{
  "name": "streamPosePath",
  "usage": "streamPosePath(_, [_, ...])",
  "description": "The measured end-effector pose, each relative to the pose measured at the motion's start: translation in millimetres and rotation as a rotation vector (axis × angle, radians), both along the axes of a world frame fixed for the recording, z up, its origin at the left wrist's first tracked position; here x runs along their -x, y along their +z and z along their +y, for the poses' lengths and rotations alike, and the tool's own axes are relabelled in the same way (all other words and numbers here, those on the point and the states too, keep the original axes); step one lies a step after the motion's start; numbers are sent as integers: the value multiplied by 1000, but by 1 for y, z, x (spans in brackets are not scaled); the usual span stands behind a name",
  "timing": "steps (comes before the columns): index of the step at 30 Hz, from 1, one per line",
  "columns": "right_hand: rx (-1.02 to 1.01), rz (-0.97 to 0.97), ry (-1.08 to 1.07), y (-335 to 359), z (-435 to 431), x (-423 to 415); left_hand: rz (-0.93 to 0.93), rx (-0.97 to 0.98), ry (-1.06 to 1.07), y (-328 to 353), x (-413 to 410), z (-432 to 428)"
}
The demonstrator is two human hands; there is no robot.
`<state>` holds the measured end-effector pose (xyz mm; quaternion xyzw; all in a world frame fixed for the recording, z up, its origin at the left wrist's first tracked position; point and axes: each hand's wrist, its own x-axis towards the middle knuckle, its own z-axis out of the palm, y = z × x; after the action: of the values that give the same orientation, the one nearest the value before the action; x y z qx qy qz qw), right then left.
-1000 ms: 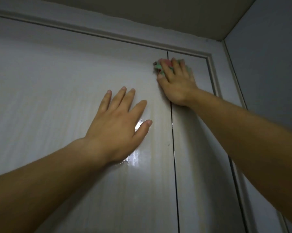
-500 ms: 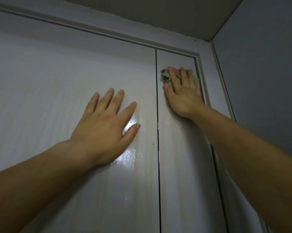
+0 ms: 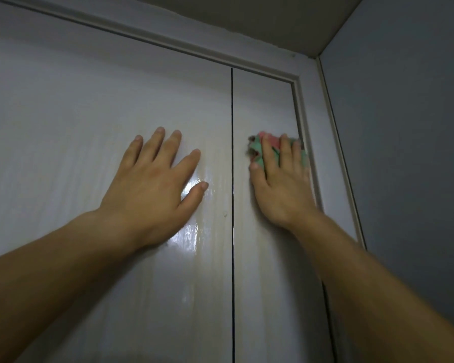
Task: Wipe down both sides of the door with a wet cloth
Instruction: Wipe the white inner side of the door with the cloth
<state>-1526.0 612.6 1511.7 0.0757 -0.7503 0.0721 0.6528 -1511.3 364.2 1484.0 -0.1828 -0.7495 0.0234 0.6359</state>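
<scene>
A pale, glossy door point(image 3: 89, 113) fills the view, with a thin dark vertical groove point(image 3: 232, 127) dividing a wide left panel from a narrow right strip. My left hand point(image 3: 152, 189) lies flat on the wide panel, fingers spread, holding nothing. A wet sheen shows just right of its thumb. My right hand point(image 3: 283, 184) presses a crumpled green and pink cloth point(image 3: 257, 150) against the narrow strip, close to the door's right edge. Most of the cloth is hidden under the fingers.
The door frame point(image 3: 309, 127) runs along the top and down the right side. A grey wall point(image 3: 404, 153) meets it at a corner on the right. The ceiling point(image 3: 247, 14) is just above.
My right hand has slid the cloth from the groove near the top rightward onto the narrow strip and then downward. My left hand stays flat on the door.
</scene>
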Motion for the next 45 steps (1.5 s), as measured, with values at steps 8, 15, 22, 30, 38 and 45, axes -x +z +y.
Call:
streamPosePath(8, [-6,-106,-26,45,-1,-11,16,-2,-2,-1,1,1])
streamPosePath(15, [-251,-44,-18,-50,-8,-6,-13,-12,-59,-1,-6,0])
streamPosePath(22, [-74,-69,-38,40,-20,-8,-7,-21,-35,-16,-12,-11])
streamPosePath(30, [-284,-12,-52,-14,-27,-4,-19,5,-13,-18,-7,-20])
streamPosePath(38, [-177,-5,-47,39,-49,-2,-6,45,-37,-16,-9,-32])
streamPosePath(45, [-371,-15,-98,38,-46,-6,37,-64,1,-18,-17,-60])
